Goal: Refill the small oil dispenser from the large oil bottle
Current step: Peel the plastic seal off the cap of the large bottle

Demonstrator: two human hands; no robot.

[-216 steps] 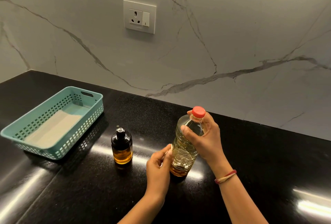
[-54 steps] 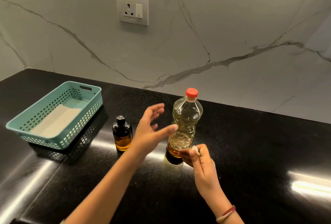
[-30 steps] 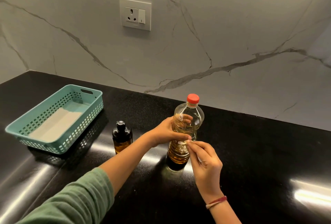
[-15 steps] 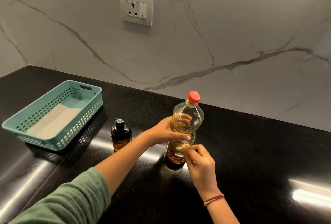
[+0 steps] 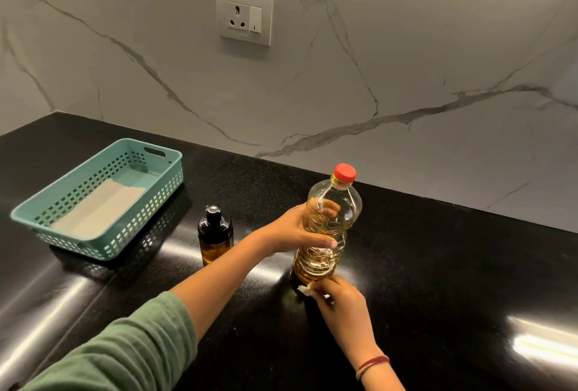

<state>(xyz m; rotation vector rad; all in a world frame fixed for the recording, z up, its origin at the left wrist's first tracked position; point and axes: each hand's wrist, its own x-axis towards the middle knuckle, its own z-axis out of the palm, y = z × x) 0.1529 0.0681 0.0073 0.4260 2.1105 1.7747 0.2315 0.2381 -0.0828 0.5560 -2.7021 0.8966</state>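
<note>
Clear ribbed plastic oil bottle (image 5: 331, 228), red-capped, gripped by left hand (image 5: 289, 232).

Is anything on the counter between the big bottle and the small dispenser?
No object stands between them. The bottle and dispenser are side by side on the counter; only the left hand gripping the bottle crosses that gap.
</note>
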